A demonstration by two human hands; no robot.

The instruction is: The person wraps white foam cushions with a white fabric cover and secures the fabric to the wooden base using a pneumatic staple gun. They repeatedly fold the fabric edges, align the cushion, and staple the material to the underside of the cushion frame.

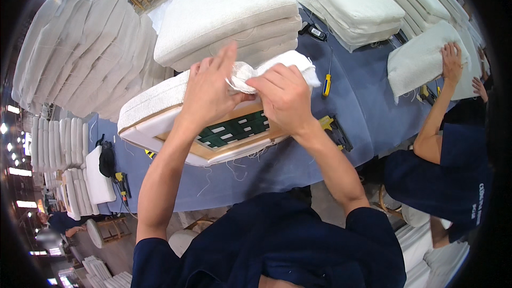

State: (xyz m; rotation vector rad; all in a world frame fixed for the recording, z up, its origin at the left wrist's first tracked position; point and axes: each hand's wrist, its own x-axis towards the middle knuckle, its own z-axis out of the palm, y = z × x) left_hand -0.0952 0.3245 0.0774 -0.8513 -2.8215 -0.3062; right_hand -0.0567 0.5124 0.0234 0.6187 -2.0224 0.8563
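Observation:
A cushioned chair seat [152, 104] in white fabric stands tilted on the blue-covered table, its underside toward me. Inside its wooden frame [224, 154] runs dark green woven webbing [234, 129]. My right hand [288, 98] pinches the bunched white cover fabric [292, 64] at the seat's upper edge. Beside it, my left hand [208, 88] has its fingers stretched upward and apart, with the thumb against the underside of the gathered fabric. Loose threads hang from the seat's lower edge.
Cushion stacks [224, 10] line the far side, more [80, 53] at left. Right of the seat lie a yellow-and-black staple gun [337, 132], a yellow-handled screwdriver [327, 86] and a black device [313, 32]. At right, a co-worker's hand [452, 63] rests on a white seat [421, 58].

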